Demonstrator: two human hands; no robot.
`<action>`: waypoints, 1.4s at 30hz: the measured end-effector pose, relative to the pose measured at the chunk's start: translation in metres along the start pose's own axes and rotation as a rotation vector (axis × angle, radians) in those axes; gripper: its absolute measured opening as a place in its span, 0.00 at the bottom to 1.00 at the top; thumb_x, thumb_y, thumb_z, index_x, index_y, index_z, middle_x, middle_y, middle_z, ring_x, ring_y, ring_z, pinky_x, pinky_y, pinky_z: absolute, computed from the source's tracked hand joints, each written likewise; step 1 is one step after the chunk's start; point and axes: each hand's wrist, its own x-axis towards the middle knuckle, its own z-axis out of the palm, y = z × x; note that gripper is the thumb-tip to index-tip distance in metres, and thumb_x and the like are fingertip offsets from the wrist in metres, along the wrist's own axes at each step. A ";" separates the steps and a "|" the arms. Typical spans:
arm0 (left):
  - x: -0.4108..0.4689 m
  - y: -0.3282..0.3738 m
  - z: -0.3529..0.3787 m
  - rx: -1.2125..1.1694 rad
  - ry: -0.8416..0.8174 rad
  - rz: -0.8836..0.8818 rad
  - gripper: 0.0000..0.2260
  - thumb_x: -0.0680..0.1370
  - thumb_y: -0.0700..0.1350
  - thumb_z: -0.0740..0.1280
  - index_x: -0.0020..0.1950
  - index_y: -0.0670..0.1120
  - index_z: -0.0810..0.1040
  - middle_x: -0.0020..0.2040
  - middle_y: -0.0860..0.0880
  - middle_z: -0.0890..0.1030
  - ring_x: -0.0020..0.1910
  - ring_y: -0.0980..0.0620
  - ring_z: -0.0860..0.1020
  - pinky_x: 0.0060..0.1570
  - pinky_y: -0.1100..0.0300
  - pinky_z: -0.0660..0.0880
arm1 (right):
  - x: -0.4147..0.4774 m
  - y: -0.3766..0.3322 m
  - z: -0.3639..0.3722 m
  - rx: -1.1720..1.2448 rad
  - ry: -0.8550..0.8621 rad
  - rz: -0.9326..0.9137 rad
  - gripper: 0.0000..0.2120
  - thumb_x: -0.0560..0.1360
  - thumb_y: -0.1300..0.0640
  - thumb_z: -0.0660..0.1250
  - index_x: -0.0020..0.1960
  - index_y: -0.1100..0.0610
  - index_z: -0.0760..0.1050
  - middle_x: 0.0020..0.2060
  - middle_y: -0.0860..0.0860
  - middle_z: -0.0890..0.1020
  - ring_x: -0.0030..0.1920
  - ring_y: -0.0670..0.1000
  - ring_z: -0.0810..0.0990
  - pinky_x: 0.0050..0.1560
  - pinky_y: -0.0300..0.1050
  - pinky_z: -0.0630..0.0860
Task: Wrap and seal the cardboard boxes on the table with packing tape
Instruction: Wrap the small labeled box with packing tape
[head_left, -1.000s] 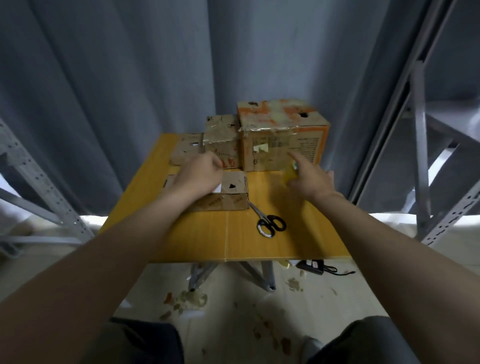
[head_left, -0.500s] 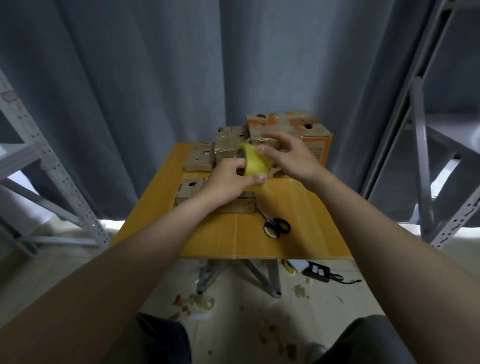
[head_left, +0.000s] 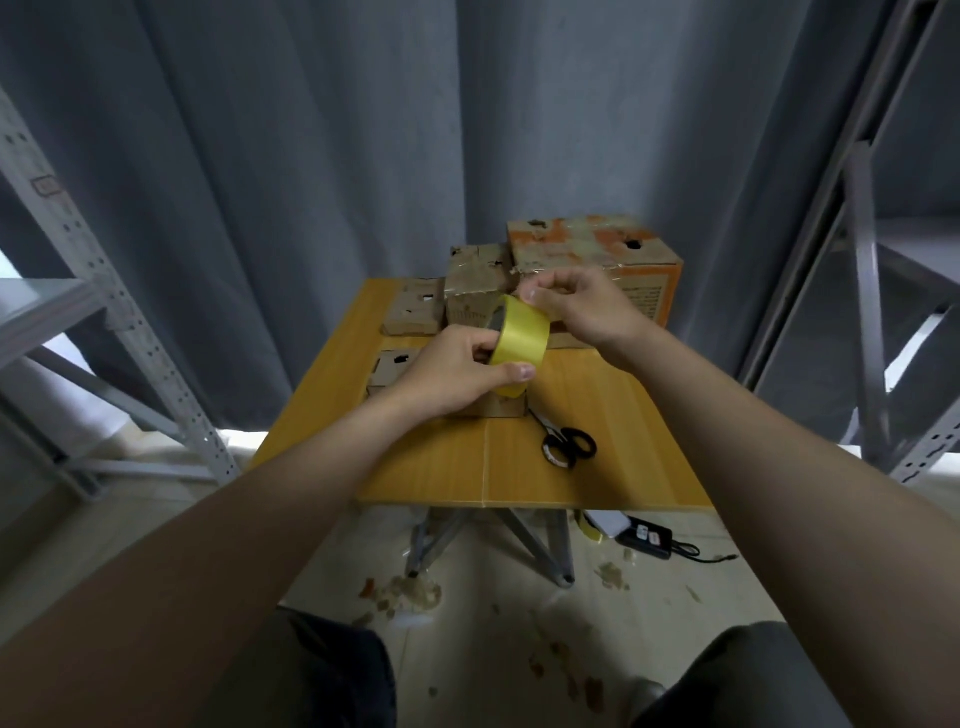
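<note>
A yellow roll of packing tape (head_left: 521, 340) is held in the air above the table. My left hand (head_left: 457, 371) grips the roll from below, thumb across its front edge. My right hand (head_left: 576, 299) pinches at the roll's top edge with thumb and forefinger. Under the hands lies a small flat cardboard box (head_left: 389, 370), partly hidden. Behind it stand a low box (head_left: 413, 312), a taller worn box (head_left: 475, 275) and a large orange-printed box (head_left: 597, 244).
Black-handled scissors (head_left: 566, 444) lie on the yellow wooden table (head_left: 467, 467) to the right of the near box. Metal shelving stands on both sides, a grey curtain behind. A black adapter with a cable (head_left: 647, 538) and scraps lie on the floor under the table.
My right hand picked up the tape from beside the big box and brought it to my left hand, which left the near box and took hold. Both hands have since risen slightly with the roll.
</note>
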 end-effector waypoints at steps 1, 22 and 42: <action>0.000 0.001 0.000 -0.036 -0.016 0.008 0.09 0.78 0.52 0.76 0.55 0.50 0.87 0.50 0.56 0.88 0.51 0.58 0.85 0.56 0.59 0.80 | -0.001 0.000 -0.001 -0.031 0.013 -0.015 0.08 0.82 0.57 0.70 0.55 0.61 0.83 0.50 0.54 0.85 0.50 0.54 0.82 0.55 0.55 0.81; 0.009 0.012 0.010 -0.380 0.083 -0.163 0.15 0.80 0.56 0.72 0.54 0.45 0.86 0.47 0.47 0.89 0.48 0.51 0.88 0.46 0.59 0.82 | -0.010 -0.006 -0.006 -0.204 0.314 -0.241 0.04 0.85 0.57 0.65 0.51 0.53 0.75 0.44 0.52 0.83 0.44 0.50 0.82 0.45 0.42 0.79; -0.006 0.009 -0.020 -0.088 0.001 -0.414 0.18 0.82 0.55 0.69 0.50 0.40 0.84 0.39 0.45 0.88 0.37 0.47 0.87 0.43 0.52 0.84 | 0.003 0.014 0.023 0.138 0.036 0.143 0.03 0.78 0.66 0.73 0.49 0.64 0.79 0.38 0.59 0.84 0.32 0.53 0.83 0.39 0.49 0.86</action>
